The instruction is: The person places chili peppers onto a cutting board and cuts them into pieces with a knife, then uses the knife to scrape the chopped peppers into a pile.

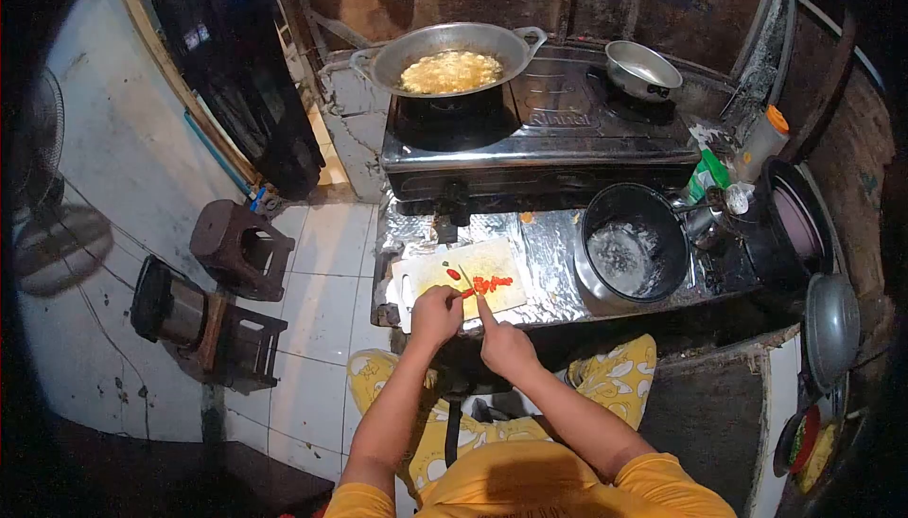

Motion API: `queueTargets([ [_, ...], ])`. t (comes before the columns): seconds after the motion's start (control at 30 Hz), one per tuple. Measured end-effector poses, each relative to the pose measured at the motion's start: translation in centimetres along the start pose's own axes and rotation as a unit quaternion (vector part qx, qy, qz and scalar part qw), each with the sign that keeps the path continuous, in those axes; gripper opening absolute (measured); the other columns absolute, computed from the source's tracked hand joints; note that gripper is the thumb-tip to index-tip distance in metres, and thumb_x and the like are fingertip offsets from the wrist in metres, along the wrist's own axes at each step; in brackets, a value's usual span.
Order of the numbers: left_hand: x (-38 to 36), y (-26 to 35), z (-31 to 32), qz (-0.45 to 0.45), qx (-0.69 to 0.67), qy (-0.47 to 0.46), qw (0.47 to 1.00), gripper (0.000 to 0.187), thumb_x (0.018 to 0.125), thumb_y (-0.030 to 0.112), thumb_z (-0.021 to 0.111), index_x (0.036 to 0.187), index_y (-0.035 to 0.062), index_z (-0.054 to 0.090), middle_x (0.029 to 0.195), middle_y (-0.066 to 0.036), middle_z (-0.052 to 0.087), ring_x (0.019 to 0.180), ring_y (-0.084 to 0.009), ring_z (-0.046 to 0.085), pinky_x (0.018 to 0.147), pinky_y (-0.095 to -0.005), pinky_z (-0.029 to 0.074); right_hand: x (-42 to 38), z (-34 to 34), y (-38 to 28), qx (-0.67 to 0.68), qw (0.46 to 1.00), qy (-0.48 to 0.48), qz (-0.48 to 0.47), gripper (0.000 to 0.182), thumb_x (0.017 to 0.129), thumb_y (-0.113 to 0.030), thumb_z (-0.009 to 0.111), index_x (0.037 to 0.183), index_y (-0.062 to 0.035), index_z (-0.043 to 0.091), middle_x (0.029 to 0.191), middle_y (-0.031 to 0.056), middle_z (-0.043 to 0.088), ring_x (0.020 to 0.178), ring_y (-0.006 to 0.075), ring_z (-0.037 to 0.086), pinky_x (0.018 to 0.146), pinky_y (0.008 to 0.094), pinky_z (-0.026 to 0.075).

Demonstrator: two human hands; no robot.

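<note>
A pale cutting board point(426, 281) lies on the foil-covered counter in front of the stove. My left hand point(438, 315) is closed at the board's front edge, its fingertips pinching a red chili point(467, 294). My right hand point(506, 343) is wrapped round a knife point(465, 274), the index finger stretched along it; the blade points up and left over the board. Chopped red pieces point(492, 284) lie just right of the blade. Another red piece point(453, 274) and a small green bit point(445, 263) rest to its left.
Behind the board stands a stove point(539, 154) with a wok point(451, 61) of bubbling oil and food, and a metal pot point(643, 70). A dark pot point(632, 244) with white residue is right of the board. Bottles point(762, 144) stand farther right; stools point(241, 244) are at left.
</note>
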State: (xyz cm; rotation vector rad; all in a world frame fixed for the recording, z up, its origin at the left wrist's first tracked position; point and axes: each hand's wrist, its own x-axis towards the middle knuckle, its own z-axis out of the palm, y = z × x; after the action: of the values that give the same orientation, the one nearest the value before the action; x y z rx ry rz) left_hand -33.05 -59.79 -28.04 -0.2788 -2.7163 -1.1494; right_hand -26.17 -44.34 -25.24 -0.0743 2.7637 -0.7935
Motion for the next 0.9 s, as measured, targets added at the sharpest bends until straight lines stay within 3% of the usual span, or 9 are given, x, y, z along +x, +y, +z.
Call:
queueTargets([
  [0.4,0.3,0.0,-0.1,-0.016,0.030,-0.036,0.999,0.018,0.080,0.021,0.070,0.089,0.0055,0.074,0.089,-0.018,0.070,0.082,-0.0350,0.068,0.078,-0.0416,0.054,0.4,-5.5,-2.1,-0.034,0.996,-0.087,0.008,0.077,0.082,-0.010,0.051,0.154,-0.0087,0.023,0.090,0.0303,0.068,0.084,0.0451,0.067,0.079,0.0534,0.053],
  [0.47,0.3,0.4,-0.1,-0.019,0.022,-0.026,0.999,0.015,0.081,0.016,0.069,0.085,0.0027,0.072,0.085,-0.019,0.068,0.080,-0.0366,0.066,0.073,-0.0455,0.053,0.2,-5.2,-2.5,-0.044,0.994,-0.096,0.023,0.079,0.081,-0.009,0.052,0.154,-0.0086,0.022,0.088,0.0310,0.067,0.083,0.0441,0.068,0.078,0.0525,0.053],
  [0.7,0.0,0.6,-0.2,-0.017,0.013,-0.025,0.999,0.014,0.081,0.016,0.068,0.085,0.0029,0.072,0.085,-0.019,0.068,0.080,-0.0368,0.066,0.074,-0.0451,0.053,-0.6,-1.0,-0.8,-0.054,0.996,-0.073,0.004,0.082,0.084,-0.006,0.051,0.156,-0.0054,0.013,0.079,0.0312,0.066,0.075,0.0452,0.068,0.070,0.0537,0.055],
  [0.77,0.3,0.6,-0.2,-0.028,0.006,-0.033,0.999,0.014,0.082,0.016,0.068,0.085,0.0028,0.072,0.085,-0.018,0.068,0.080,-0.0368,0.066,0.074,-0.0448,0.053,-0.1,1.1,0.3,-0.056,0.998,0.002,-0.028,0.080,0.085,-0.006,0.050,0.157,-0.0069,0.013,0.079,0.0313,0.065,0.071,0.0451,0.067,0.066,0.0536,0.055],
  [0.9,0.1,0.2,-0.2,-0.021,0.007,-0.031,0.999,0.014,0.082,0.016,0.067,0.085,0.0029,0.072,0.086,-0.018,0.068,0.081,-0.0365,0.066,0.074,-0.0448,0.053,0.1,0.0,-0.1,-0.020,0.999,-0.029,-0.005,0.081,0.084,-0.006,0.051,0.156,-0.0074,0.014,0.086,0.0330,0.065,0.076,0.0456,0.067,0.071,0.0536,0.055],
])
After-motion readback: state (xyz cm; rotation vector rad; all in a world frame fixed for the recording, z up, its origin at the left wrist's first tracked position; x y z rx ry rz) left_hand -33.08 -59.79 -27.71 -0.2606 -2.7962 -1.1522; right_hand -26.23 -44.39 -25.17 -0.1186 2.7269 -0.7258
